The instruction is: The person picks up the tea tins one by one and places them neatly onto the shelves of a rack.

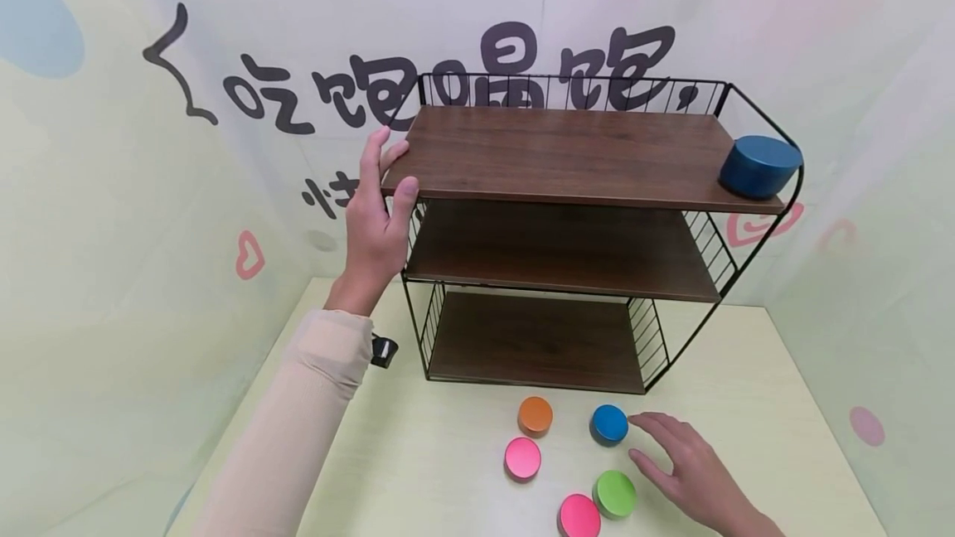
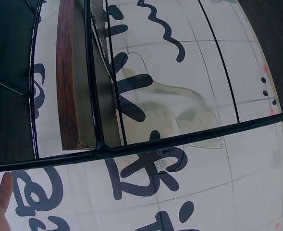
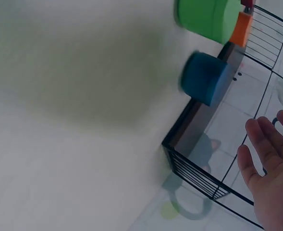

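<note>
A small blue tin [image 1: 609,424] sits on the pale bench [image 1: 783,404], just in front of the right end of a three-tier wire shelf [image 1: 567,234] with dark wooden boards. The right hand [image 1: 690,464] hovers low over the bench just right of this tin, fingers spread and relaxed, index fingertip close to the tin's side; whether it touches cannot be told. Its grip is released and holds nothing. In the right wrist view the same tin [image 3: 206,78] looks blurred, with the open palm [image 3: 271,180] apart from it.

Around the blue tin lie four more round tins: an orange tin [image 1: 535,416] to its left, a pink tin [image 1: 522,459] nearer and further left, a green tin [image 1: 615,494] near the right hand, and a second pink tin [image 1: 579,515] beside the green one.

The left hand [image 1: 379,214], on a beige-sleeved arm, grasps the left front corner of the top board, thumb on the front edge and fingers on the top surface. A larger dark blue tin [image 1: 759,166] rests at the right end of that top board, against the wire frame.
</note>
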Action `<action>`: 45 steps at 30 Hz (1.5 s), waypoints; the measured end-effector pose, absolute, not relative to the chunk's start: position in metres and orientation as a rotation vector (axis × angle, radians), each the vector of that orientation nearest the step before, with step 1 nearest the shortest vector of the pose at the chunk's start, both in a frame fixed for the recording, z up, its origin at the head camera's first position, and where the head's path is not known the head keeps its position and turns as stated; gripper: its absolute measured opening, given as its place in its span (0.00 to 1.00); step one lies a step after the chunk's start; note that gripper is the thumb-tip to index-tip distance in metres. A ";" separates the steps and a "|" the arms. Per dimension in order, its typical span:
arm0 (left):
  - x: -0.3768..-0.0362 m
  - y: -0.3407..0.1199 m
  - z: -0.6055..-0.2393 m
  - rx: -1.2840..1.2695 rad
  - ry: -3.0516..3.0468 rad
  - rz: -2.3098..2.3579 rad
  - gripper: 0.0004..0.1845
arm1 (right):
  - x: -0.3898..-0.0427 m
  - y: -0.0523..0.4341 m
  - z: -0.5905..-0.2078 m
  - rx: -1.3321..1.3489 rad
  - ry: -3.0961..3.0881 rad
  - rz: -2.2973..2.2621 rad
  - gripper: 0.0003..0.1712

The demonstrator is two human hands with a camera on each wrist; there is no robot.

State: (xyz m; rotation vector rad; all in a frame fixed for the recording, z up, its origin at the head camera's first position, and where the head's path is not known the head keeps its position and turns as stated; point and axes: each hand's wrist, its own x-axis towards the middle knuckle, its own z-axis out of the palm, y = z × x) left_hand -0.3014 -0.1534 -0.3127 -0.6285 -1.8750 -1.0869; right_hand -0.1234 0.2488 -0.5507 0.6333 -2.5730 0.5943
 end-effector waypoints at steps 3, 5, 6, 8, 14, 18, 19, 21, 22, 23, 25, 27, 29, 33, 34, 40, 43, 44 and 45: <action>-0.302 -0.153 -0.313 -0.631 -1.870 -1.089 0.35 | -0.120 0.246 -0.558 0.631 -2.603 0.586 0.28; -0.302 -0.153 -0.313 -0.631 -1.872 -1.087 0.35 | -0.118 0.244 -0.562 0.622 -2.627 0.580 0.28; -0.302 -0.153 -0.313 -0.630 -1.873 -1.088 0.35 | -0.117 0.243 -0.564 0.619 -2.636 0.579 0.27; -0.302 -0.153 -0.313 -0.629 -1.876 -1.089 0.35 | -0.114 0.241 -0.567 0.611 -2.658 0.581 0.27; -0.303 -0.153 -0.314 -0.630 -1.874 -1.101 0.34 | -0.107 0.234 -0.568 0.578 -2.757 0.598 0.23; -0.302 -0.153 -0.313 -0.625 -1.871 -1.107 0.34 | -0.105 0.231 -0.570 0.589 -2.816 0.613 0.21; -0.302 -0.153 -0.313 -0.623 -1.872 -1.106 0.34 | -0.104 0.231 -0.571 0.596 -2.829 0.611 0.21; -0.301 -0.152 -0.312 -0.619 -1.875 -1.105 0.34 | -0.102 0.230 -0.574 0.612 -2.838 0.609 0.20; -0.301 -0.152 -0.313 -0.618 -1.875 -1.104 0.34 | -0.101 0.230 -0.576 0.622 -2.833 0.608 0.20; -0.301 -0.153 -0.313 -0.616 -1.877 -1.104 0.34 | -0.101 0.229 -0.578 0.634 -2.826 0.600 0.20; -0.301 -0.153 -0.313 -0.614 -1.877 -1.102 0.34 | -0.099 0.229 -0.582 0.657 -2.801 0.589 0.19; -0.301 -0.153 -0.314 -0.615 -1.877 -1.102 0.34 | -0.097 0.228 -0.585 0.672 -2.784 0.580 0.19; -0.301 -0.153 -0.314 -0.615 -1.876 -1.100 0.34 | -0.096 0.228 -0.587 0.676 -2.798 0.568 0.20; -0.301 -0.153 -0.314 -0.617 -1.873 -1.099 0.34 | -0.095 0.227 -0.586 0.671 -2.878 0.556 0.22; -0.301 -0.153 -0.314 -0.619 -1.872 -1.097 0.34 | -0.095 0.227 -0.586 0.665 -2.903 0.553 0.23; -0.302 -0.152 -0.313 -0.628 -1.863 -1.095 0.34 | -0.093 0.225 -0.583 0.611 -3.038 0.585 0.30; -0.303 -0.152 -0.313 -0.625 -1.864 -1.097 0.34 | -0.091 0.223 -0.581 0.584 -3.069 0.599 0.32; -0.302 -0.152 -0.313 -0.624 -1.866 -1.097 0.34 | -0.091 0.222 -0.580 0.576 -3.072 0.597 0.33; -0.302 -0.153 -0.313 -0.623 -1.867 -1.097 0.34 | -0.090 0.221 -0.580 0.571 -3.075 0.593 0.33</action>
